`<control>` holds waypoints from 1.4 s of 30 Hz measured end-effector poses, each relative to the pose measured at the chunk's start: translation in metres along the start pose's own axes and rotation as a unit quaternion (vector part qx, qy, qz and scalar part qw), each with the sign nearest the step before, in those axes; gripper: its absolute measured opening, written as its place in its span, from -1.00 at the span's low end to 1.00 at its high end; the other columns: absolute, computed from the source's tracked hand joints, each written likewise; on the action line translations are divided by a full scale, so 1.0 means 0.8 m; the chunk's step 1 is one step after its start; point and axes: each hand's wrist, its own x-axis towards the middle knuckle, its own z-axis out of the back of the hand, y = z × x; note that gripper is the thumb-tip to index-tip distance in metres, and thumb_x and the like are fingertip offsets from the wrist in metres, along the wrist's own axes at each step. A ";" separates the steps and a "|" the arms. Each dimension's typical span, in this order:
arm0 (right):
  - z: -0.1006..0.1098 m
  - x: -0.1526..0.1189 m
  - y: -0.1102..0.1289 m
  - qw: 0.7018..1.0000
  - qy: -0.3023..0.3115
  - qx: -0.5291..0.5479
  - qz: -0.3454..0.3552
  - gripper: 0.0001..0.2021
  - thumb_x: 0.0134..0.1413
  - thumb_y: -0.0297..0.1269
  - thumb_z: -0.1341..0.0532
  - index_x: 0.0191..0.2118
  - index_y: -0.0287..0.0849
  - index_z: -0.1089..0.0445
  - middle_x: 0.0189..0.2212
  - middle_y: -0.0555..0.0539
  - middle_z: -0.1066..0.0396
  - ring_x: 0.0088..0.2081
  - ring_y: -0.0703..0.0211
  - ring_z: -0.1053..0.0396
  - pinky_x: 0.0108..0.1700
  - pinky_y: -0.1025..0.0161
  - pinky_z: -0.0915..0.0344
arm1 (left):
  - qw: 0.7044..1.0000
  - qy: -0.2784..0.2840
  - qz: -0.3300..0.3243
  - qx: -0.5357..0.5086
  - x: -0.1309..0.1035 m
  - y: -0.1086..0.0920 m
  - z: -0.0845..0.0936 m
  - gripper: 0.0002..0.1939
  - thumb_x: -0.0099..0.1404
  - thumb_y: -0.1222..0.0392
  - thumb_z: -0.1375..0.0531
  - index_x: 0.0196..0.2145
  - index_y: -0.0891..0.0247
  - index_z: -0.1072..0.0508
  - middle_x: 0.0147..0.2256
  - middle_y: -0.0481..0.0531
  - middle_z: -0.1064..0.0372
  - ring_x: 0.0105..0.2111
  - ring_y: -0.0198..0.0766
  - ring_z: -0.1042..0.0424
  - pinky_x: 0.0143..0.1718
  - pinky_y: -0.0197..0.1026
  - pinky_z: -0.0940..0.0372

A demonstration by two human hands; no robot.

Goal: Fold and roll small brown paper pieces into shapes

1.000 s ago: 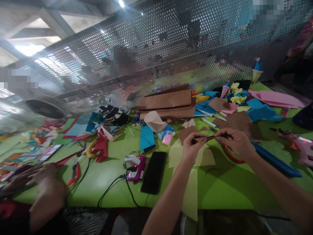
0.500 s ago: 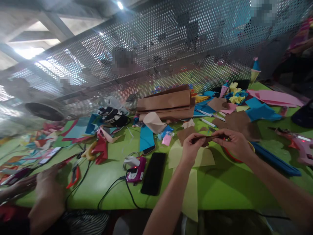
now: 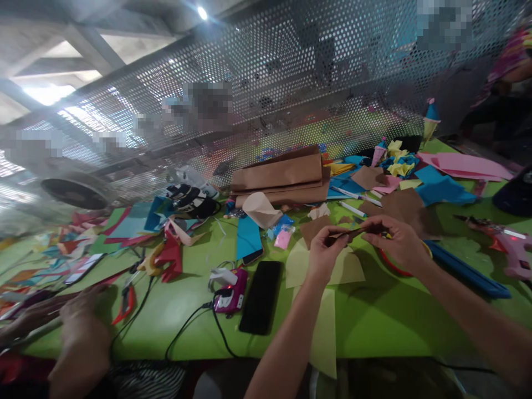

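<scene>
Left hand (image 3: pixel 325 250) pinched thin brown paper piece (image 3: pixel 352 235) | right hand (image 3: pixel 395 244) had fingertips at its right end | flat black phone (image 3: pixel 261 297) lay left of left hand | long blue plastic object (image 3: pixel 466 270) lay right of right hand

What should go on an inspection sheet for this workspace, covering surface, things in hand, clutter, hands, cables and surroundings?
Surface: green table; a yellow paper strip overhangs its near edge.
Things in hand: small brown paper piece, held above the table.
Clutter: scattered paper scraps, pens, a black phone and a pink glue gun.
Hands: left hand pinches the brown piece; right hand is at its other end, contact unclear.
Cables: black cables run between the purple power block and the near edge.
Surroundings: perforated screen behind, fan far left, another person's hand at left.
</scene>
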 end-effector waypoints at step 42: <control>0.009 0.004 0.009 0.993 0.061 -0.063 0.075 -0.85 0.26 -0.04 -0.40 -0.23 0.03 -0.62 -0.19 -0.09 -0.63 -0.09 -0.07 -0.56 0.00 0.01 -0.46 | 0.997 0.010 0.043 -0.064 0.002 0.006 0.002 -0.68 0.16 -0.08 -0.50 -0.26 0.10 -0.58 -0.21 -0.04 -0.65 -0.11 -0.10 -0.62 0.04 -0.09 -0.47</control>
